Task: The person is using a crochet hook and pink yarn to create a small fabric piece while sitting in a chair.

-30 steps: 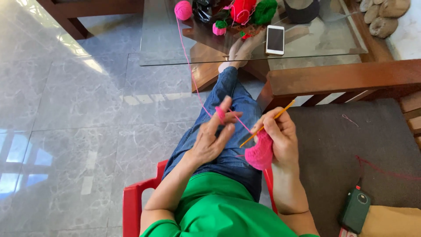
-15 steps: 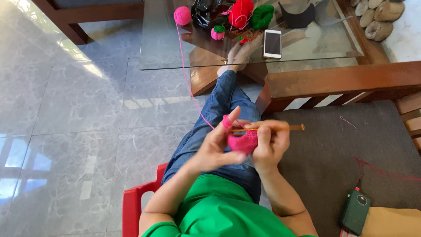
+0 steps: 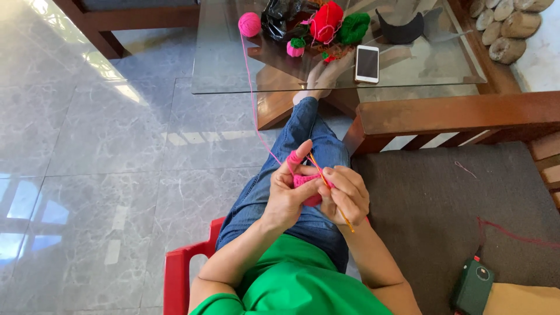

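Up close, both hands meet over the lap on a small, soft pink crochet piece (image 3: pixel 308 188); the left hand (image 3: pixel 289 195) pinches it, pink yarn (image 3: pixel 252 93) looped round its raised forefinger; the right hand (image 3: pixel 348 195) is closed on a thin orange hook (image 3: pixel 329 189); the strand runs to a round fuzzy pink yarn ball (image 3: pixel 249 24) on the smooth glass table (image 3: pixel 221 70)

glass table (image 3: pixel 233 70), yarn balls (image 3: pixel 249 24), phone (image 3: pixel 367 63)

Your one view sits on your head, looking steeply down past your lap toward the glass table (image 3: pixel 233 70), perhaps slightly tilted.
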